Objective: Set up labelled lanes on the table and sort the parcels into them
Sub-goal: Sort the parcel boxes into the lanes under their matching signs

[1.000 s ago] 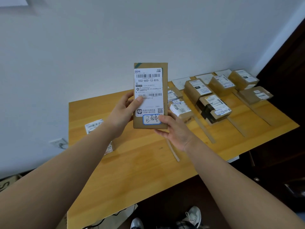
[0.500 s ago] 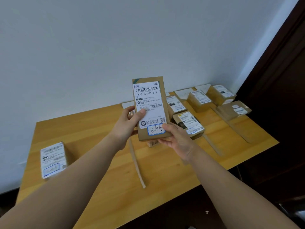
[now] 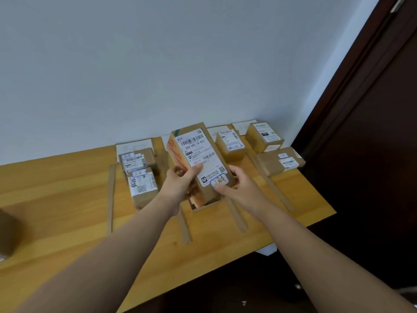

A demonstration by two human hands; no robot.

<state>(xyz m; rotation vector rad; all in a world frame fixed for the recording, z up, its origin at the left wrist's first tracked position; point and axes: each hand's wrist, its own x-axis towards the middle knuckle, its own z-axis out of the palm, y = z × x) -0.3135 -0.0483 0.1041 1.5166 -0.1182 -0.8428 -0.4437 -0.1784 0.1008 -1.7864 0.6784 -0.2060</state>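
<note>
Now both hands are gripping a tall brown cardboard parcel [image 3: 196,159] with a white shipping label, tilted above the light wooden table [image 3: 67,199]. Left hand [image 3: 180,184] is curling round its left edge, thumb on the label; right hand [image 3: 234,184] is pinching its near right corner, between brown tape strips [image 3: 237,215].

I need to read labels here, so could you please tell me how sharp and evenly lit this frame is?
Head view: the label on the parcel is sharp, its large number readable; the box at far left is blurred; light is soft, without glare; the door frame leans from lens distortion.
</note>
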